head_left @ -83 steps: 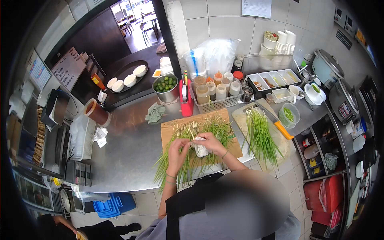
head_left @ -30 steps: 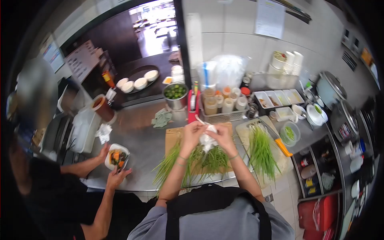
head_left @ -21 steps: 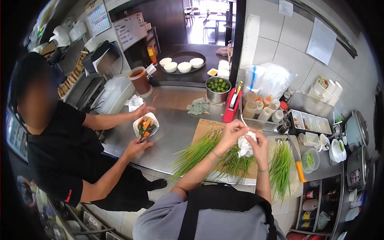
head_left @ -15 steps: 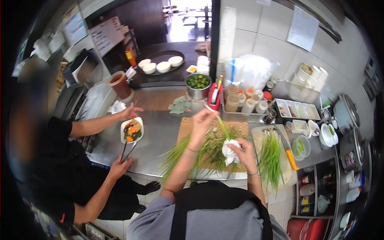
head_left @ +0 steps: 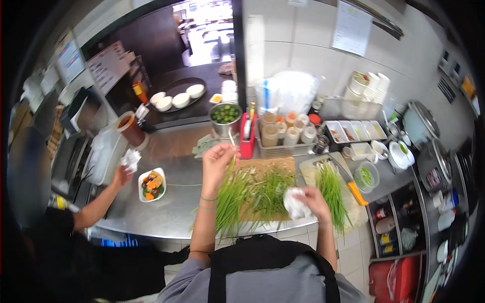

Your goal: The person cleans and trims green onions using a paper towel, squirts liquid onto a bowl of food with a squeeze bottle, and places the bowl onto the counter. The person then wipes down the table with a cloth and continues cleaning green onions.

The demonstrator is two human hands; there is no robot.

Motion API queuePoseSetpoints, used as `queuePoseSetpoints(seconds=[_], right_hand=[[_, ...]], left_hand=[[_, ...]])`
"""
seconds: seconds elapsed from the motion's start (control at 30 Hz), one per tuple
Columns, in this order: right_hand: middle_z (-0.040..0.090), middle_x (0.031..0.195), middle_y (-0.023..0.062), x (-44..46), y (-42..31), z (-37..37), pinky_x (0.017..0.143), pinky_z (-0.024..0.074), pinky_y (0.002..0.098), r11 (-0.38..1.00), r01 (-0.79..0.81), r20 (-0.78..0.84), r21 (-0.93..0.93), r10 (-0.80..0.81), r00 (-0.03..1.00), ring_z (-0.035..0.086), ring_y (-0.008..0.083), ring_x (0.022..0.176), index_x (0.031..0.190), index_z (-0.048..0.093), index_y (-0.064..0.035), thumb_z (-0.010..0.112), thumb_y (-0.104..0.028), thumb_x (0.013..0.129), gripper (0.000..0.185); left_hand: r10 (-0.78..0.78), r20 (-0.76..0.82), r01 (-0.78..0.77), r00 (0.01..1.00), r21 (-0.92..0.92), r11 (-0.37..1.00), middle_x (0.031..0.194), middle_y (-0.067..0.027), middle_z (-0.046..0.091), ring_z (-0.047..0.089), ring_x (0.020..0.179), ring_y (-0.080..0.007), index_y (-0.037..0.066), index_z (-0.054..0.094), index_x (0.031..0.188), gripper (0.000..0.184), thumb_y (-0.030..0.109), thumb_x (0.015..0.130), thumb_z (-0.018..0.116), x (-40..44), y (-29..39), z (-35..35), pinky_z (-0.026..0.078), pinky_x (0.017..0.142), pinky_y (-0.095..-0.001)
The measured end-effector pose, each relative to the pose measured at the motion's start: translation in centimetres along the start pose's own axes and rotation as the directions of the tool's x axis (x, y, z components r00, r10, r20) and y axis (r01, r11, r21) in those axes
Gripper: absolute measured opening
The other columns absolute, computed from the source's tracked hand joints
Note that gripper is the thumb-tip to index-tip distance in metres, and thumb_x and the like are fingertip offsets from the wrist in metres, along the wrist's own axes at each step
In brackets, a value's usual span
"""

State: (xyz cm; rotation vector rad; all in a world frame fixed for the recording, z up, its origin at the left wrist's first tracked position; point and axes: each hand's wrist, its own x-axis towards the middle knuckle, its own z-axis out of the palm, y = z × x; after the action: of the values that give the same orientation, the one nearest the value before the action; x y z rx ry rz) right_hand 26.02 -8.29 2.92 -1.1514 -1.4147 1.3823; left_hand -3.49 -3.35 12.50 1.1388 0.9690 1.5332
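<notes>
My left hand (head_left: 220, 157) is closed around a spring onion, whose pale root end (head_left: 232, 137) points up. In my right hand (head_left: 315, 203) is a crumpled white paper towel (head_left: 296, 206), apart from the onion. Below both hands, a loose heap of spring onions (head_left: 233, 199) with tangled pale roots covers much of a brown board (head_left: 284, 163), and some leaves hang over the counter's front edge. To the right, a neater bunch of spring onions (head_left: 330, 186) lies on a pale cutting board (head_left: 309, 174), beside an orange-handled knife (head_left: 357, 193).
At left, a co-worker's hand (head_left: 123, 175) holds a white tissue (head_left: 130, 160) near a bowl of food (head_left: 152, 178). Behind the boards stand a pot of green fruit (head_left: 226, 114), a red tape dispenser (head_left: 247, 136) and sauce bottles (head_left: 291, 135).
My left hand has moved left with the spring onion, and my right hand has drawn away with the paper towel. The co-worker has set down the tongs and picked up a tissue.
</notes>
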Motion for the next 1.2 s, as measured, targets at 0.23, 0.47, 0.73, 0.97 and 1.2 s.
queuePoseSetpoints(seconds=[0.23,0.47,0.73,0.97,1.2], right_hand=[[0.064,0.082,0.0066,4.2,-5.6,5.9,0.061,0.0483,0.0235,0.812,-0.03,-0.033,0.583,0.061,0.998,0.061,0.0116,0.068,0.092,0.062,0.0026,0.064,-0.014,0.08,0.021],[0.064,0.077,0.0072,4.8,-4.0,6.3,0.054,0.0486,0.0249,0.843,-0.041,-0.033,0.536,0.07,0.997,0.061,0.0123,0.062,0.087,0.062,0.001,0.066,-0.011,0.078,0.016],[0.064,0.076,0.0077,7.0,-3.7,2.2,0.057,0.0506,0.0283,0.651,0.053,-0.169,0.757,0.118,0.979,0.062,0.017,0.063,0.09,0.06,0.0,0.063,-0.01,0.08,0.015],[0.065,0.082,0.0092,5.0,-3.6,3.8,0.059,0.0515,0.0281,0.785,-0.135,0.01,0.605,0.162,0.987,0.063,0.0157,0.067,0.091,0.061,0.0007,0.065,-0.011,0.078,0.018],[0.063,0.077,0.007,6.5,-3.4,3.2,0.056,0.0511,0.0274,0.671,0.039,-0.124,0.74,0.079,0.989,0.062,0.0153,0.063,0.089,0.06,-0.0004,0.065,-0.01,0.078,0.015]], left_hand=[[0.038,0.409,-0.195,0.912,0.35,0.916,0.065,-0.007,0.062,0.058,0.058,-0.0106,-0.004,0.06,0.084,0.009,0.001,0.076,0.06,-2.3,-5.3,5.0,0.045,0.054,-0.0237],[0.016,0.46,-0.322,0.888,0.596,0.736,0.064,-0.0112,0.062,0.061,0.058,-0.0167,-0.002,0.06,0.078,0.009,0.002,0.071,0.06,-3.1,-4.5,5.0,0.046,0.055,-0.0278],[-0.292,0.571,0.125,0.767,0.312,0.942,0.065,-0.0037,0.061,0.056,0.056,-0.0072,-0.002,0.06,0.075,0.01,0.006,0.081,0.061,-3.0,-4.9,3.1,0.045,0.051,-0.0208],[-0.248,0.533,0.159,0.809,0.208,0.965,0.067,-0.0043,0.06,0.056,0.059,-0.0077,-0.003,0.06,0.079,0.008,0.005,0.081,0.06,-2.5,-5.5,2.8,0.045,0.055,-0.0204],[-0.262,0.515,0.207,0.816,0.162,0.965,0.066,-0.0023,0.06,0.054,0.057,-0.0075,-0.003,0.062,0.08,0.01,0.007,0.08,0.062,-2.2,-5.3,3.6,0.044,0.055,-0.0198]])
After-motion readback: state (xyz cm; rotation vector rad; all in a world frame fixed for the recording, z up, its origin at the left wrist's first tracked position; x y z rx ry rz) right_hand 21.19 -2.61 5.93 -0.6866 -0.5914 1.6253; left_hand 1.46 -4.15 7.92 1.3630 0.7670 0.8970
